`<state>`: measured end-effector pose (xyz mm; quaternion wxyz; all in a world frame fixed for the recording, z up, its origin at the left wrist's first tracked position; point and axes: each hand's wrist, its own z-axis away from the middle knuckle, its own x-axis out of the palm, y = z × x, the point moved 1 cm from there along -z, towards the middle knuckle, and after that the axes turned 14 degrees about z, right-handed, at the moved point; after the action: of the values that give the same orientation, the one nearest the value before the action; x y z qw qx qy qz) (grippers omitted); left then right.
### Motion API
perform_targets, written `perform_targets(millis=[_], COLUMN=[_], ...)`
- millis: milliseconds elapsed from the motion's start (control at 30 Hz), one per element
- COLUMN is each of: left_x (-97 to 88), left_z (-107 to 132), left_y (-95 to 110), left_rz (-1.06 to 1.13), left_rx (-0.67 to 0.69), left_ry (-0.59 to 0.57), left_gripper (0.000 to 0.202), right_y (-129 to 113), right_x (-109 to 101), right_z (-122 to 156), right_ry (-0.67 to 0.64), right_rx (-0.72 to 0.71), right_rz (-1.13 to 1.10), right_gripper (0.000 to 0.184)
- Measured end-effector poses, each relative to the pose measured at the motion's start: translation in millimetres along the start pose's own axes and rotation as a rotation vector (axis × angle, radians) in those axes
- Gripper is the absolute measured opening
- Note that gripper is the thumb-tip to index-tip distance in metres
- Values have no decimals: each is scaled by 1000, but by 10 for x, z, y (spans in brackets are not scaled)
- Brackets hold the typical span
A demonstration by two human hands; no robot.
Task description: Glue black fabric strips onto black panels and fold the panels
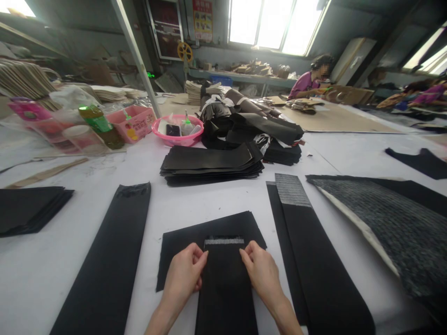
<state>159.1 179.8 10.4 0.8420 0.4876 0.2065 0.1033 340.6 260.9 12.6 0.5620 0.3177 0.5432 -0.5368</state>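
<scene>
A long black fabric strip [226, 288] with a grey band across its far end lies between my hands. My left hand [186, 267] pinches its left edge near that end, and my right hand [260, 265] pinches the right edge opposite. Beneath the far end rests a wider black piece [181, 242], flat on the white table. To my left lies another long black strip [108, 260] with a dark, shiny patch at its far end. Off to the right, two black strips [321, 260] overlap, the upper one with a grey striped end.
A stack of black pieces [209, 163] sits ahead, with bundled dark material [251, 125] behind it. A pink basin [178, 137] holds a phone and a small bottle. Grey textured sheets [380, 223] lie right. One person [305, 83] works at the back.
</scene>
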Motion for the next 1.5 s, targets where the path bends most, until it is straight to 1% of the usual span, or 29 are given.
perform_targets(millis=[133, 233, 367, 467, 533, 600, 633, 667, 700, 767, 833, 900, 1000, 1133, 1233, 1300, 1400, 1500], left_x=[2, 19, 22, -2, -5, 23, 50, 82, 116, 172, 197, 192, 165, 142, 139, 140, 141, 128], left_z=[18, 3, -10, 24, 65, 104, 119, 128, 133, 128, 112, 95, 73, 31, -3, -19, -33, -58], left_y=[-3, -44, -46, 1, 26, 35, 32, 26, 18, -5, -24, -35, -34, 3, 48, 72, 94, 107], left_rz=[2, -47, -187, -376, -530, -663, -724, -781, -836, -935, -1001, -1039, -1036, -960, -902, -870, -829, -759], left_rx=[2, 4, 32, 97, 173, 306, 391, 484, 578, 717, 778, 787, 781, 760, 749, 751, 756, 740], left_ry=[-3, 16, 43, 99, 175, 240, 253, 244, 211, 113, 38, 15, 11, 20, 28, 44, 63, 45], left_gripper=[30, 30, 28, 26, 22, 15, 11, 10, 15, 30, 40, 43, 43, 37, 27, 20, 17, 19], right_y=[-2, -12, -31, -41, -47, -57, -65, -75, -87, -105, -106, -81, -9, 39, -43, -138, -256, -286], right_x=[-8, -18, -28, -44, -53, -51, -44, -33, -18, 18, 53, 79, 73, -41, -152, -192, -182, -143], right_z=[0, 4, 14, 22, 30, 41, 49, 59, 69, 86, 92, 83, 53, -4, -82, -160, -291, -395], right_ry=[2, 3, -8, 17, 61, 129, 171, 219, 268, 359, 412, 421, 381, 319, 353, 374, 330, 265], right_rx=[3, 5, 6, -1, -12, -42, -71, -110, -161, -269, -349, -380, -371, -316, -310, -370, -511, -592], right_rz=[22, 50, 96, 170, 224, 260, 269, 272, 268, 248, 218, 190, 135, 60, 77, 84, 113, 135], right_gripper=[22, 22, 21, 20, 18, 14, 11, 6, 3, 18, 28, 28, 20, 7, 9, 13, 22, 20])
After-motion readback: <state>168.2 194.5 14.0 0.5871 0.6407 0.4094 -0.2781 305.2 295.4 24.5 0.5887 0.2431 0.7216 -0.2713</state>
